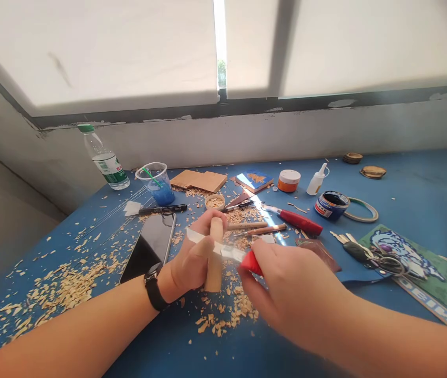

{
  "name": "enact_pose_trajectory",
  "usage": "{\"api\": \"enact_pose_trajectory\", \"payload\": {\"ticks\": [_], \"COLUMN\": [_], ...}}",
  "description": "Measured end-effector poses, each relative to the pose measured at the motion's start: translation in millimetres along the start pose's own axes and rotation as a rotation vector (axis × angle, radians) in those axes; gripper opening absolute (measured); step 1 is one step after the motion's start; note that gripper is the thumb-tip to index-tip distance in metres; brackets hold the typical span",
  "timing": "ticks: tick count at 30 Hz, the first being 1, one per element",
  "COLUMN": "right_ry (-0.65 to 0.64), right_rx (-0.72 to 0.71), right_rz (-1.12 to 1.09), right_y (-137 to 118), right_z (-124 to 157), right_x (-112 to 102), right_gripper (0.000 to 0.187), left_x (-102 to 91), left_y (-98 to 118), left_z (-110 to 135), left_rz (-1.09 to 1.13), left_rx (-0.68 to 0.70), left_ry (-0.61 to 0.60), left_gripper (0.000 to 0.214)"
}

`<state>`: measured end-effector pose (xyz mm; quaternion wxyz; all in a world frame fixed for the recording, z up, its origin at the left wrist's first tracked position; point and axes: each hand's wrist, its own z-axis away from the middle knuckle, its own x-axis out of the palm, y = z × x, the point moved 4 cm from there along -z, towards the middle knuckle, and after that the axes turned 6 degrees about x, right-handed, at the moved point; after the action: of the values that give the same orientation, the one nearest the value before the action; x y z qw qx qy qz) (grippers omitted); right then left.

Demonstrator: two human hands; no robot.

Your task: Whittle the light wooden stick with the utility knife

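My left hand (197, 257) is closed around an upright piece of wood (214, 275), its thumb resting near a blade. In my right hand (286, 278) is the red handle of a carving knife (251, 262), fingers wrapped round it. The blade reaches left across the wood, just by my left thumb; whether it cuts in cannot be made out. Pale wood shavings (242, 304) lie on the blue table below both hands. A second red-handled knife (300, 223) lies beyond my right hand. Wooden-handled tools (266, 229) lie behind the wood.
A phone (148, 241) lies left of my left hand. Farther back stand a water bottle (108, 165), a plastic cup (158, 189) of blue liquid, an orange jar (289, 181) and a dark ink pot (331, 205). Keys (376, 258) and a green painted board (439, 273) are at right.
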<state>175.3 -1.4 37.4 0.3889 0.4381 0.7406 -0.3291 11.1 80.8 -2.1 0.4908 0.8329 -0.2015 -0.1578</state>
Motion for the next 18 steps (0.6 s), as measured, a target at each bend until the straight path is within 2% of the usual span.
{"api": "enact_pose_trajectory", "payload": {"ticks": [3, 8, 18], "right_ry": [0.039, -0.045, 0.062], "right_rx": [0.016, 0.064, -0.109], "right_rz": [0.007, -0.001, 0.045], "right_y": [-12, -8, 14], "right_z": [11, 12, -4], "right_x": [-3, 11, 17], "right_gripper": [0.022, 0.016, 0.009], "left_x": [-2.4, -1.1, 1.4], "left_y": [-2, -1, 8], "left_z": [0, -3, -5], "left_rz": [-0.001, 0.014, -0.060], "left_rx": [0.028, 0.033, 0.097], "left_ry": [-0.002, -0.056, -0.139], "left_gripper": [0.055, 0.053, 0.052]}}
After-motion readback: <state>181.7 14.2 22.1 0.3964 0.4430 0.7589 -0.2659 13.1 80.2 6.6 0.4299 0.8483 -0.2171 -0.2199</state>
